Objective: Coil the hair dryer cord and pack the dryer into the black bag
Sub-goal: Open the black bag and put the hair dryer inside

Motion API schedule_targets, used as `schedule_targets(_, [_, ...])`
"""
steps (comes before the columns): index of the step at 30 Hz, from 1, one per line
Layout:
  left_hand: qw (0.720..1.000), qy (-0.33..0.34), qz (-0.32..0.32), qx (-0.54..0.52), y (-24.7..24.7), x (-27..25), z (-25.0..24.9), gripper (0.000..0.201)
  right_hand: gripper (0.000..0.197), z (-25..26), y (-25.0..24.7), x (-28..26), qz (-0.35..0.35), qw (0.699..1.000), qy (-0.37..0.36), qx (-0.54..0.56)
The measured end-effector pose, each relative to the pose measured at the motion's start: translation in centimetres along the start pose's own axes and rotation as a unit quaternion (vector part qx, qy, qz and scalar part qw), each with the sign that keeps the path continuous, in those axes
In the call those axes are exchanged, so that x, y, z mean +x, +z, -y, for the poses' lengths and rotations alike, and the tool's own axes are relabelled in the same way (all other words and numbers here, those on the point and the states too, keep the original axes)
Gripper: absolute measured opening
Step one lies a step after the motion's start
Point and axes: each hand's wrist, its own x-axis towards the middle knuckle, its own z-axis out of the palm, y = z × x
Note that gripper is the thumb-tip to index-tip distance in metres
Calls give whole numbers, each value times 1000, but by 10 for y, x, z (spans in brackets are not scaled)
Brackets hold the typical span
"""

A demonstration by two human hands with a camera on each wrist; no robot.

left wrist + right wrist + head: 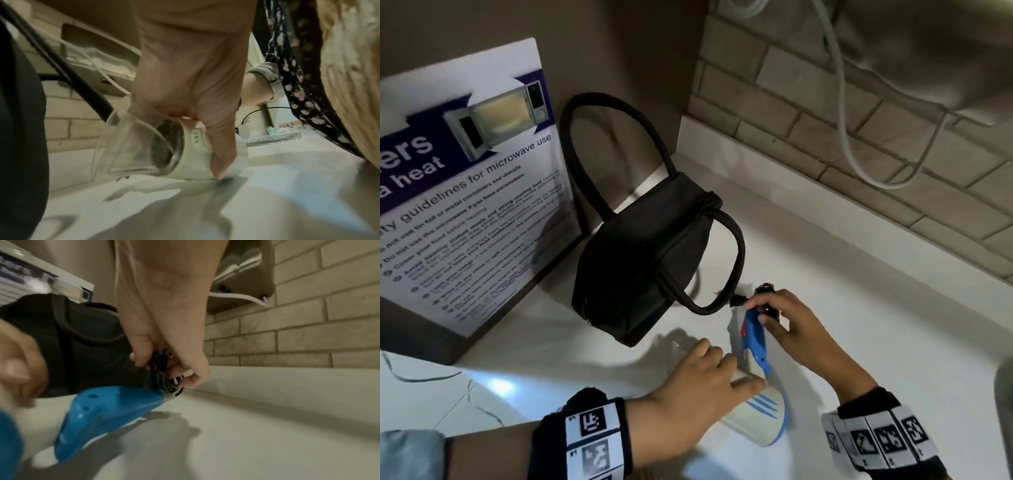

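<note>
Blue-and-cream hair dryer [755,387] lies on the white counter [876,291], midway between its back edge and near edge, just beside the black bag [640,260]. The left hand [695,387] grips the dryer's barrel, thumb curled over it. The right hand [787,318] pinches the bundled black cord [164,379] at the handle's end.

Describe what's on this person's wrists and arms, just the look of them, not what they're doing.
Both hands are bare, with no gloves or rings visible. The left wrist band is black and carries white square tiles printed with black, QR-like markers. The right wrist band is the same kind, with a row of such tiles. A grey-blue sleeve shows behind the left band. No cables are visible on either arm.
</note>
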Motion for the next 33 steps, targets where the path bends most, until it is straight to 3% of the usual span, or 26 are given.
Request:
schedule_targets(2, [999, 10, -35, 28, -8, -4, 0, 56, 54, 13, -5, -5, 90, 993, -8, -73])
schedule_targets(4, [996, -11, -86, -33, -20, -13, 0, 17, 58, 26, -6, -11, 184, 958, 10, -222])
schedule_targets(6, [993, -15, -94, -76, -28, -18, 1, 28, 66, 28, -5, -19, 242, 908, 3, -341])
schedule_targets(7, [993, -12, -103, -49, -33, -21, 3, 24, 68, 29, -3, -23, 249, 894, -11, -374])
schedule_targets(8, [991, 9, -136, 9, -34, -21, 3, 18, 66, 30, -3, -26, 237, 887, -29, -395])
schedule_targets(10, [979, 52, -163, 108, -38, -24, 6, 25, 55, 29, -3, -31, 196, 891, -43, -407])
schedule_targets(13, [958, 56, -235, 152, -55, -27, 14, 19, 42, 32, -8, -29, 122, 909, -72, -393])
schedule_targets(18, [923, 36, -358, 134, -89, -37, 27, 24, 45, 50, -34, -24, 10, 910, -110, -400])
schedule_targets(22, [914, 47, -377, 142, -117, -51, 46, 29, 47, 69, -62, -20, -40, 905, -110, -410])
schedule_targets(28, [905, 54, -413, 91, -155, -66, 84, 35, 48, 97, -88, -1, -114, 897, -50, -424])
schedule_targets(31, [893, 15, -450, 6, -159, -73, 94, 41, 50, 109, -92, 16, -160, 913, -36, -373])
schedule_targets(33, [873, -50, -481, -60, -154, -77, 103, 38, 61, 116, -90, 27, -177, 926, -30, -332])
